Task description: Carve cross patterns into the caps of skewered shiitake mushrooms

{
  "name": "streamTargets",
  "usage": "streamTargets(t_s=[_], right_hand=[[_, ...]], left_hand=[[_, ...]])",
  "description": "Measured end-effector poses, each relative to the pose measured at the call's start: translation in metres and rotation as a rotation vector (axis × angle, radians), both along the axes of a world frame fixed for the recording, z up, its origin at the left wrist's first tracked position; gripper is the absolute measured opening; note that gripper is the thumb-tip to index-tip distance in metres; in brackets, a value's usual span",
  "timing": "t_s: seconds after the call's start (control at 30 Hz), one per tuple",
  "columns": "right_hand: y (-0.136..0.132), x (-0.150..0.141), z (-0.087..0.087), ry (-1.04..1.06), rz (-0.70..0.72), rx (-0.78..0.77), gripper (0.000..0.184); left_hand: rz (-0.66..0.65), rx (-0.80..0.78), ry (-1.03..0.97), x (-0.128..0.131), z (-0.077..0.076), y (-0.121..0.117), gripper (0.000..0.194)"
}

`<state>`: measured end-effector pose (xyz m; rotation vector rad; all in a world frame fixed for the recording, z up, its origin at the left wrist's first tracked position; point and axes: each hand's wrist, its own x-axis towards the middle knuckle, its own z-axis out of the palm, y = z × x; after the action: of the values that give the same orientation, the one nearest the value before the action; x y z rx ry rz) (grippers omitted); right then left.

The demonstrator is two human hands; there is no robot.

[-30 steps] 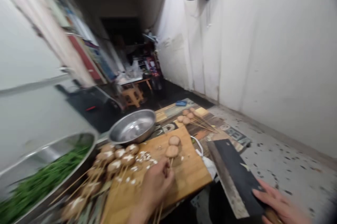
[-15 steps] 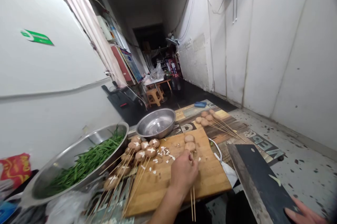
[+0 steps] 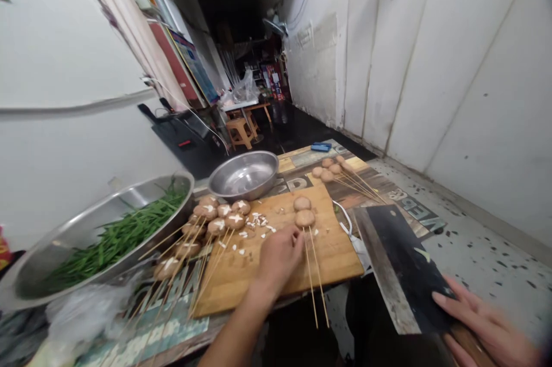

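From where I stand, the surface (image 3: 190, 321) is a patchwork of printed wood and lettering, with a yellow cutting board (image 3: 345, 257) lying on it. The left hand (image 3: 278, 255) is over the board, its fingers bent nearly closed beside two bare skewer ends; I can't tell whether they pinch them. Just beyond those fingers, the skewered pair of mushrooms (image 3: 305, 218) lies on the board.

The right hand's (image 3: 483, 321) fingers are wrapped around the handle of a dark cleaver (image 3: 401, 263), some against its blade, a pale sliver stuck there.

Left of the left fingers are white scraps (image 3: 256, 218) and a heap of cross-cut mushrooms (image 3: 235, 221) on sticks; farther left, a big steel basin (image 3: 30, 281) of greens (image 3: 116, 246), with clear plastic (image 3: 77, 312) in front. Ahead of those fingers sits a smaller basin (image 3: 244, 176); ahead and to the right, more mushroom skewers (image 3: 326, 176) and a blue object (image 3: 321, 147).

Beyond, a dark floor runs back to an orange stool (image 3: 240, 132) and a bag-laden table (image 3: 239, 105). A pale wall (image 3: 388, 68) lines the right, above speckled flooring (image 3: 470, 246).
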<state>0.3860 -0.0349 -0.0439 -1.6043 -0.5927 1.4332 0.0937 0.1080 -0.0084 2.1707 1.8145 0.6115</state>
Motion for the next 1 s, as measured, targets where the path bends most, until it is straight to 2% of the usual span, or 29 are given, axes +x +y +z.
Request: streamTargets(t_s=[0.13, 0.23, 0.33, 0.57, 0.8, 1.0], right_hand=[[0.014, -0.011, 0.031, 0.002, 0.187, 0.067, 0.089], [0.027, -0.022, 0.047, -0.024, 0.297, 0.084, 0.091], [0.04, -0.034, 0.056, -0.062, 0.354, 0.088, 0.091], [0.06, -0.04, 0.06, -0.07, 0.507, 0.12, 0.094], [0.066, -0.042, 0.07, -0.137, 0.531, 0.082, 0.09], [0.068, -0.038, 0.065, -0.155, 0.512, 0.06, 0.089]], left_hand=[[-0.048, 0.097, -0.05, -0.013, 0.007, 0.021, 0.014], [-0.124, 0.088, -0.045, -0.008, 0.007, 0.034, 0.029], [-0.159, 0.051, -0.06, -0.002, 0.002, 0.04, 0.024], [-0.158, 0.059, -0.214, -0.003, -0.012, 0.042, 0.021], [-0.16, 0.101, -0.18, 0.002, -0.011, 0.034, 0.019], [-0.162, 0.136, -0.244, 0.003, -0.016, 0.033, 0.023]])
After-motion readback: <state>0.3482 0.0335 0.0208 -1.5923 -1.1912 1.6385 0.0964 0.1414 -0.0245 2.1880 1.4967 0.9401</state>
